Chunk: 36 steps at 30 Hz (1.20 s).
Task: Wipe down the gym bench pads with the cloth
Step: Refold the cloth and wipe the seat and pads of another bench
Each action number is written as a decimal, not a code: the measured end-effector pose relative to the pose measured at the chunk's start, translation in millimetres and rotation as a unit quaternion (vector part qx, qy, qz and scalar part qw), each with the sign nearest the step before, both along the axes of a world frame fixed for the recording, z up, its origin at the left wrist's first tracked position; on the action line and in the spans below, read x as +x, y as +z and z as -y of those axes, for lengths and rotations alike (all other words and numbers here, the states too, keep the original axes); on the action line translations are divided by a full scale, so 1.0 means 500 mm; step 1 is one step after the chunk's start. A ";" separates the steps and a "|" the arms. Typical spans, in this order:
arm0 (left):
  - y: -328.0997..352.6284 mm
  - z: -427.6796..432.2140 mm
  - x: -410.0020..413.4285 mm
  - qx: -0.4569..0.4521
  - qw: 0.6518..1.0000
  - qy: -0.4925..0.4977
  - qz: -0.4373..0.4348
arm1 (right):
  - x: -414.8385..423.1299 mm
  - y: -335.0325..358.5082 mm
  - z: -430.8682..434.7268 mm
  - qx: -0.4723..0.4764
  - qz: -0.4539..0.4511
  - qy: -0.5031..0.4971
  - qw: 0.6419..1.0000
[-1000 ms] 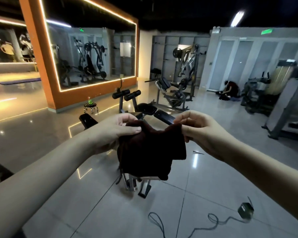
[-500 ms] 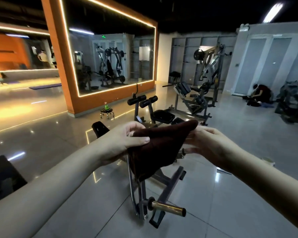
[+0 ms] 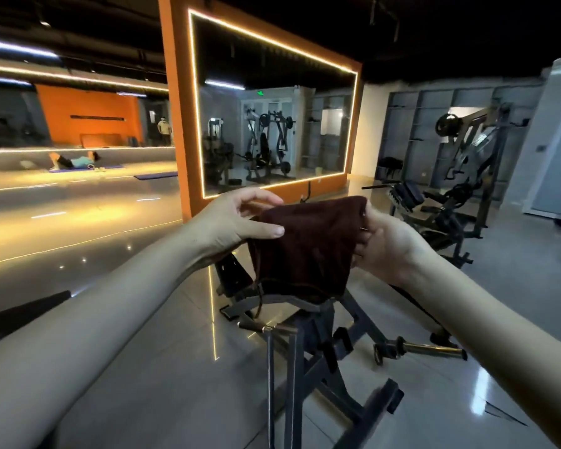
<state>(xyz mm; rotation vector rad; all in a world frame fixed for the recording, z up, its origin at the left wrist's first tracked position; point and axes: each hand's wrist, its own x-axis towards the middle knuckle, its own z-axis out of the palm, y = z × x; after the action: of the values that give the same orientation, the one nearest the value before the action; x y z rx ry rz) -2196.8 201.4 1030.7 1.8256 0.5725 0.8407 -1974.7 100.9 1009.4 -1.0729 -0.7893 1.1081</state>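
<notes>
The left hand [image 3: 237, 222] at nine o'clock and right hand [image 3: 386, 244] at three pinch the dark cloth [image 3: 308, 244] hanging limp over the bench frame [image 3: 305, 335]; it looks light and soft, best held by its upper edge.

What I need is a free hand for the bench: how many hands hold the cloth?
2. The left hand pinches the cloth at its left edge; the right hand grips its right edge. Neither is free.
</notes>
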 end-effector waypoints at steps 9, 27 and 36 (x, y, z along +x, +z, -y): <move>0.011 -0.300 -0.033 0.195 0.970 0.106 -0.097 | -0.048 0.024 -0.341 0.034 0.134 0.087 0.987; -0.157 -0.948 -0.065 0.197 0.967 0.061 -0.150 | -0.034 -0.075 -0.912 0.054 0.549 -0.026 0.833; -0.257 -1.095 0.139 0.006 0.990 0.026 -0.138 | 0.127 -0.156 -1.067 -0.057 0.506 -0.014 0.861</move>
<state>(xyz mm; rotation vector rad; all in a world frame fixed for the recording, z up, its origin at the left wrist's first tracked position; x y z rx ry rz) -2127.4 748.6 902.1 1.9603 0.7952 0.6292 -1911.3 634.6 931.3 -1.7894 -1.5236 0.4930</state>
